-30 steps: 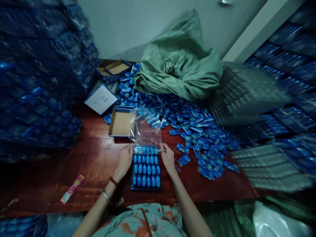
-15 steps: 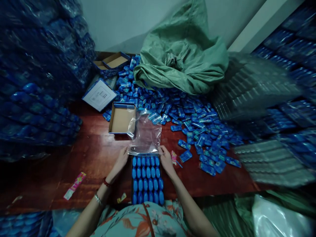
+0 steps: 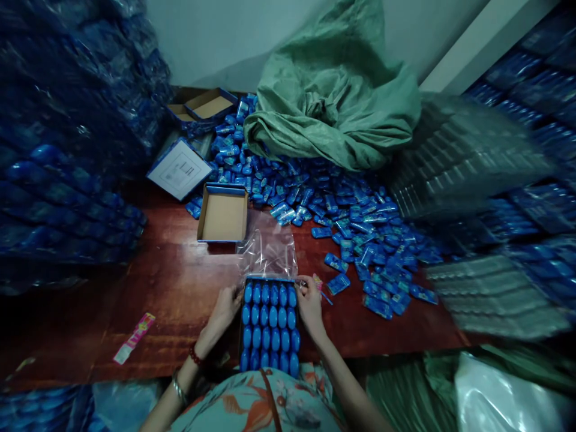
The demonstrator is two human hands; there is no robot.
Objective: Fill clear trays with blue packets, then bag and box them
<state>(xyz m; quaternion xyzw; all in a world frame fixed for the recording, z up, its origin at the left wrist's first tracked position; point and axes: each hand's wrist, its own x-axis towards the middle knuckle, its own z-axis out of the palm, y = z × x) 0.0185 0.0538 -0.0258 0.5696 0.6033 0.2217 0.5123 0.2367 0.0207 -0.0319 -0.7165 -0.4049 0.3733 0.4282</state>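
In front of my body lies a shallow box [image 3: 272,278] packed with rows of shiny blue oval pieces [image 3: 273,316]. A clear plastic bag [image 3: 270,247] stretches away flat from the box's far end, and its mouth is around that end. My left hand [image 3: 228,305] is closed on the bag's edge at the box's left far corner. At the right far corner, my right hand [image 3: 310,300] pinches the other side of the bag. Parts of the fingers and the bag's thin edge are hard to make out.
Beyond the bag are an open cardboard box [image 3: 224,216], a heap of small blue packets [image 3: 360,234] and a green sack [image 3: 333,120]. Wrapped blue stacks [image 3: 67,198] rise at left, clear plastic trays [image 3: 495,294] at right. A pink strip [image 3: 135,338] lies left.
Both hands have moved toward my body along the box's sides. The bag's mouth has come over the far end of the box, and the bag has flattened.
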